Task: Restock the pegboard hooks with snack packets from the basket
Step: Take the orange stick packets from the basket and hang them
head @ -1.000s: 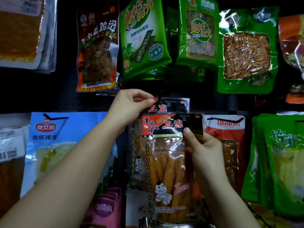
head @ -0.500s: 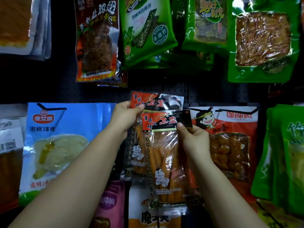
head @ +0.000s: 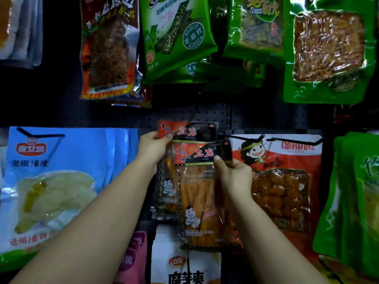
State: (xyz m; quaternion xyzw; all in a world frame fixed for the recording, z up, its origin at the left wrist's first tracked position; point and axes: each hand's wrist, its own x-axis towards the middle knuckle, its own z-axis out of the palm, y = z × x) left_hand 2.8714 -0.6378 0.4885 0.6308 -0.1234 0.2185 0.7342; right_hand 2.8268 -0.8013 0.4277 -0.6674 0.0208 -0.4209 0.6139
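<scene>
This is a shop, at a retail snack display. A dark pegboard (head: pixel 207 113), its rows of small holes visible, carries many sealed printed packets hanging several deep on black wire hooks (head: pixel 295 140). In the upper row hang green seaweed snack packets (head: pixel 176 35), a brown and orange packet (head: pixel 108 48) with flame print, and a green packet with a clear window (head: pixel 328 50) showing brown strips. Lower down hang a large blue packet (head: pixel 61 181) with pale contents, a red packet with a cartoon face (head: pixel 281 181), more green packets (head: pixel 356 201) at the right edge, and clear packets of orange sticks (head: pixel 196 191) with red and black headers, all printed with Chinese brand lettering.
</scene>
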